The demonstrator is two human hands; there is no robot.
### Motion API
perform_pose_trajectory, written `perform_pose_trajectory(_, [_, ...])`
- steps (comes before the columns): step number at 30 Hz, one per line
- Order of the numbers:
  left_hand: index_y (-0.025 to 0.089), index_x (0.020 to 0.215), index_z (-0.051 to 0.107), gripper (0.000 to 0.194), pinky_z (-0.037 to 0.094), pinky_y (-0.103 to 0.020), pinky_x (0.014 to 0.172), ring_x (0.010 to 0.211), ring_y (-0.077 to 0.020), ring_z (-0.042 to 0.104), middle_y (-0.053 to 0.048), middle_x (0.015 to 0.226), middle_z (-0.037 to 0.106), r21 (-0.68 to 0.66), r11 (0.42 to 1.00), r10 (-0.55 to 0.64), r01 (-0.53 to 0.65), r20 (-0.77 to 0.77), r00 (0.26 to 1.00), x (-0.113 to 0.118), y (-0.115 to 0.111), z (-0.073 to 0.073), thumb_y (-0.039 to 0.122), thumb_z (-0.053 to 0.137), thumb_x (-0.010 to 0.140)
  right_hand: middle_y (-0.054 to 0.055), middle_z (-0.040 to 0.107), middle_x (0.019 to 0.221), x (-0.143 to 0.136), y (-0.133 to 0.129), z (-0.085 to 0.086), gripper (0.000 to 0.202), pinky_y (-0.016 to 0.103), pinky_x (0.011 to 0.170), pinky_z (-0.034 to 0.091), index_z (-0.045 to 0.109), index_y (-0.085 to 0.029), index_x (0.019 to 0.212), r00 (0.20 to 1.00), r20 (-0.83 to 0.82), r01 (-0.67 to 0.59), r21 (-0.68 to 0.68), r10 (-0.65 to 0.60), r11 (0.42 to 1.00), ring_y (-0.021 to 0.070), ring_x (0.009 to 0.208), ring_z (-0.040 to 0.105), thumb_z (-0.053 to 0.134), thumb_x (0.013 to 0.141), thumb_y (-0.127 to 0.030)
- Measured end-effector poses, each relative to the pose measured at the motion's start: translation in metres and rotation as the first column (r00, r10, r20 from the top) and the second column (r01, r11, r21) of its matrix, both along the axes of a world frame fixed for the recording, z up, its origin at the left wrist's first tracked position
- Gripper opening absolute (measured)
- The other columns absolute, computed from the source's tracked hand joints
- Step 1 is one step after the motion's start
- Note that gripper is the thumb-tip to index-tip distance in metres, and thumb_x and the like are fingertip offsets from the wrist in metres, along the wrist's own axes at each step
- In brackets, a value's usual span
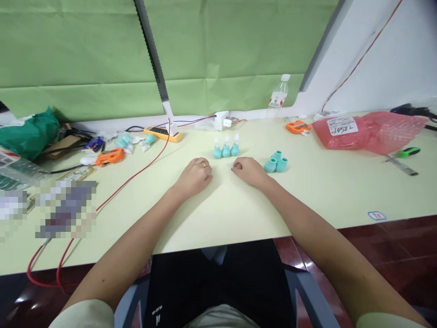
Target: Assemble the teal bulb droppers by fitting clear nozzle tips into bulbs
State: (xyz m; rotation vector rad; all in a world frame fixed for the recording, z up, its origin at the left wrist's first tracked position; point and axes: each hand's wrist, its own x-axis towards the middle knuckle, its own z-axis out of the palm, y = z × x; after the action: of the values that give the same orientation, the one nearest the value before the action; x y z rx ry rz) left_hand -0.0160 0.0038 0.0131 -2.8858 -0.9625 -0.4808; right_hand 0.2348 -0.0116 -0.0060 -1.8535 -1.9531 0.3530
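My left hand [197, 176], with a ring on one finger, rests on the table with its fingers curled closed. A small pale bit shows at its fingertips, too small to name. My right hand [248, 169] lies opposite, fingers pinched, with a faint clear or whitish bit at the tips. Just beyond both hands, three teal bulb-shaped pieces with white tops [226, 150] stand upright in a row. Close to the right of my right hand is a cluster of three teal hollow pieces [276, 162], their round openings showing.
The pale yellow table [218, 218] carries a yellow multimeter [163, 134], a red cable [136, 174], orange tools [109, 157] and a green bag [30, 132] at left. Right are a plastic bottle [278, 98], a red bag [355, 131] and a green-handled screwdriver [409, 152].
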Motion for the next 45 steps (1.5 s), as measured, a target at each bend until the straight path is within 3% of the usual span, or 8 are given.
perform_pose_trajectory(6, [0.015, 0.083, 0.072, 0.021, 0.048, -0.044, 0.106, 0.112, -0.0273, 0.063, -0.011, 0.093, 0.072, -0.073, 0.996, -0.043, 0.042, -0.012, 0.999, 0.005, -0.005, 0.002, 0.018, 0.053, 0.093, 0.005, 0.076, 0.095, -0.001, 0.000, 0.003, 0.012, 0.028, 0.064, 0.036, 0.073, -0.021, 0.092, 1.000, 0.017, 0.003, -0.011, -0.003, 1.000, 0.0181, 0.082, 0.064, 0.063, 0.092, -0.028])
perform_pose_trajectory(12, [0.017, 0.086, 0.072, 0.015, 0.045, -0.049, 0.108, 0.124, -0.0297, 0.059, -0.010, 0.100, 0.074, -0.151, 0.988, -0.023, 0.020, -0.016, 1.000, 0.007, -0.015, 0.008, 0.017, 0.057, 0.089, 0.005, 0.076, 0.095, -0.002, -0.001, 0.005, 0.010, 0.028, 0.064, 0.036, 0.072, -0.021, 0.091, 1.000, 0.012, 0.023, -0.013, -0.023, 1.000, 0.0176, 0.080, 0.063, 0.064, 0.090, -0.027])
perform_pose_trajectory(21, [0.017, 0.087, 0.072, 0.016, 0.044, -0.051, 0.108, 0.124, -0.0318, 0.059, -0.011, 0.096, 0.074, -0.140, 0.990, -0.021, 0.021, 0.001, 1.000, 0.007, -0.019, 0.006, 0.020, 0.057, 0.091, 0.004, 0.074, 0.090, 0.000, 0.001, 0.002, 0.011, 0.028, 0.062, 0.035, 0.071, -0.021, 0.088, 1.000, 0.000, -0.007, 0.006, 0.007, 1.000, 0.0168, 0.075, 0.061, 0.062, 0.091, -0.027])
perform_pose_trajectory(26, [0.017, 0.102, 0.071, 0.017, 0.047, -0.049, 0.104, 0.118, -0.0303, 0.061, -0.011, 0.110, 0.072, -0.226, 0.974, 0.064, -0.013, 0.225, 0.972, 0.006, -0.026, 0.004, 0.025, 0.061, 0.091, 0.003, 0.073, 0.087, 0.008, 0.002, -0.002, 0.008, 0.027, 0.066, 0.040, 0.071, -0.021, 0.090, 0.995, -0.061, -0.078, 0.018, 0.079, 0.997, 0.0161, 0.075, 0.062, 0.064, 0.086, -0.023])
perform_pose_trajectory(29, [0.021, 0.111, 0.069, 0.023, 0.049, -0.045, 0.104, 0.116, -0.0256, 0.064, -0.008, 0.119, 0.072, -0.430, 0.901, 0.154, 0.059, 0.444, 0.882, 0.008, -0.035, 0.005, 0.029, 0.065, 0.090, 0.003, 0.073, 0.089, 0.013, 0.003, -0.004, 0.013, 0.026, 0.069, 0.042, 0.072, -0.021, 0.095, 0.991, -0.084, -0.102, 0.013, 0.103, 0.995, 0.0162, 0.076, 0.063, 0.066, 0.084, -0.022])
perform_pose_trajectory(33, [0.019, 0.116, 0.065, 0.030, 0.051, -0.041, 0.101, 0.105, -0.0211, 0.068, -0.009, 0.112, 0.073, -0.643, 0.716, 0.259, 0.271, 0.606, 0.752, 0.013, -0.040, 0.001, 0.030, 0.069, 0.089, 0.004, 0.073, 0.090, 0.014, 0.003, -0.004, 0.016, 0.027, 0.072, 0.045, 0.073, -0.020, 0.098, 0.992, -0.065, -0.111, 0.026, 0.112, 0.993, 0.0167, 0.077, 0.063, 0.067, 0.084, -0.022])
perform_pose_trajectory(39, [0.017, 0.117, 0.061, 0.038, 0.052, -0.037, 0.091, 0.094, -0.0185, 0.069, -0.008, 0.100, 0.072, -0.732, 0.507, 0.387, 0.455, 0.665, 0.638, 0.018, -0.039, -0.005, 0.030, 0.075, 0.084, 0.006, 0.073, 0.095, 0.011, 0.001, -0.001, 0.014, 0.028, 0.077, 0.046, 0.077, -0.019, 0.092, 0.988, -0.027, -0.149, 0.032, 0.149, 0.988, 0.0176, 0.083, 0.064, 0.064, 0.087, -0.021])
perform_pose_trajectory(45, [0.020, 0.123, 0.056, 0.041, 0.054, -0.032, 0.076, 0.082, -0.0171, 0.071, -0.006, 0.096, 0.071, -0.773, 0.423, 0.446, 0.472, 0.631, 0.635, 0.022, -0.044, -0.005, 0.025, 0.070, 0.085, 0.005, 0.070, 0.089, 0.008, -0.006, 0.008, 0.012, 0.028, 0.072, 0.045, 0.075, -0.018, 0.087, 0.976, -0.109, -0.172, 0.150, 0.189, 0.974, 0.0169, 0.078, 0.060, 0.063, 0.087, -0.020])
